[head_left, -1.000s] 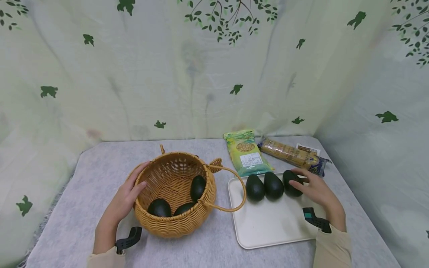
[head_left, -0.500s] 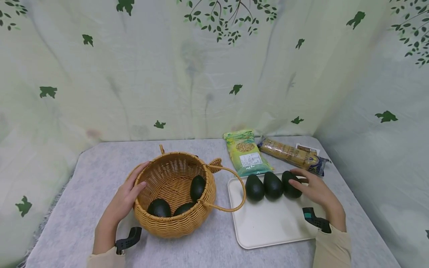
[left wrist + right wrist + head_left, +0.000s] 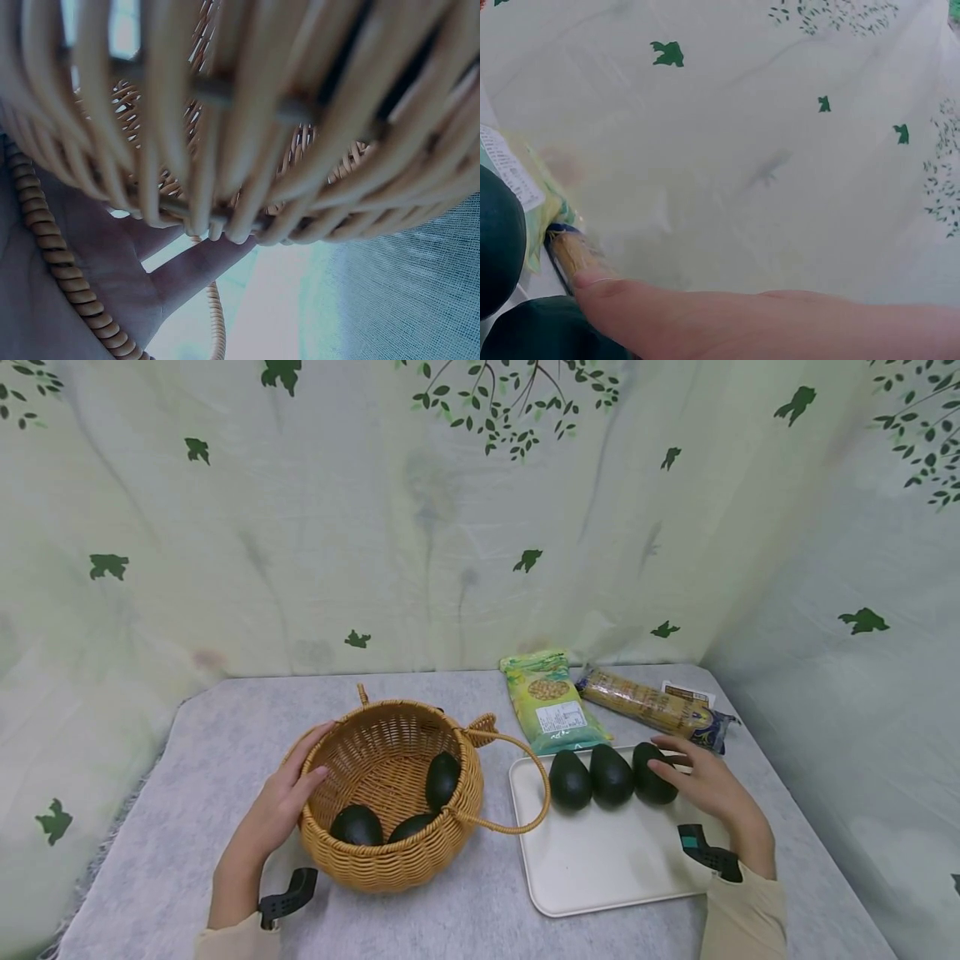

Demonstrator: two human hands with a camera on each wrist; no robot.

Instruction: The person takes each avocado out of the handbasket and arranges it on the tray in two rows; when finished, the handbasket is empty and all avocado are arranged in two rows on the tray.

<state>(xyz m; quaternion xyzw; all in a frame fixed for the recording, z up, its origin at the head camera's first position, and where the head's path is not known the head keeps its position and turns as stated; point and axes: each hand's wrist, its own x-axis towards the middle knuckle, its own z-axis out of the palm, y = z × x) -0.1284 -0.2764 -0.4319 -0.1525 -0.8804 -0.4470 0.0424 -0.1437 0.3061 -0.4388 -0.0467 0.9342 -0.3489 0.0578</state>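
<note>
A round wicker basket stands at the middle left of the table, holding three dark green avocados. My left hand grips its left rim, thumb over the inner side and fingers outside; the left wrist view shows the palm and fingers beside the weave. On the white tray, three more avocados lie in a row along the back edge. My right hand holds the rightmost avocado between thumb and fingers. The right wrist view shows the thumb beside that avocado.
Behind the tray lie a green and yellow food bag and a long pack of noodles, with a small labelled packet beyond it. A basket handle overhangs the tray's left edge. A leaf-printed curtain surrounds the table.
The rightmost avocado shifts slightly left and then slightly right with my right hand. My left hand and the basket stay in place.
</note>
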